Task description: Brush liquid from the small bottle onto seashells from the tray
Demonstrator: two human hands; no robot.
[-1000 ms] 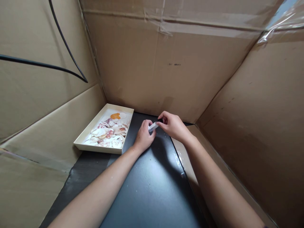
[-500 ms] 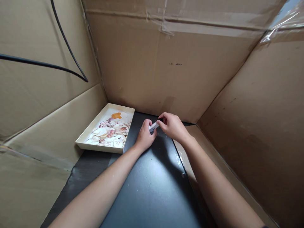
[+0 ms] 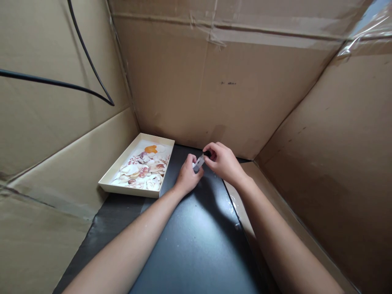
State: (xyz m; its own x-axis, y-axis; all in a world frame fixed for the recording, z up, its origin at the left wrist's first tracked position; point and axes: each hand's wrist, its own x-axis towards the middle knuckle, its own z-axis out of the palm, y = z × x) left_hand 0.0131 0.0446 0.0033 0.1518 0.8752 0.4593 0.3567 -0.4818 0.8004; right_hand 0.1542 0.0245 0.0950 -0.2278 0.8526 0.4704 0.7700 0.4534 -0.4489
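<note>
The left hand (image 3: 187, 174) has its grip clamped on the small pale tube (image 3: 199, 164), thumb on the near side and fingers on the far side. The tube slants up and rightward out of this grip, its far end at the fingertips of the right hand (image 3: 223, 160). There thumb and forefinger pinch a dark piece (image 3: 208, 154); whether it joins the tube I cannot tell. Both hands are above the bench (image 3: 190, 237), right of the tray (image 3: 130, 191).
</note>
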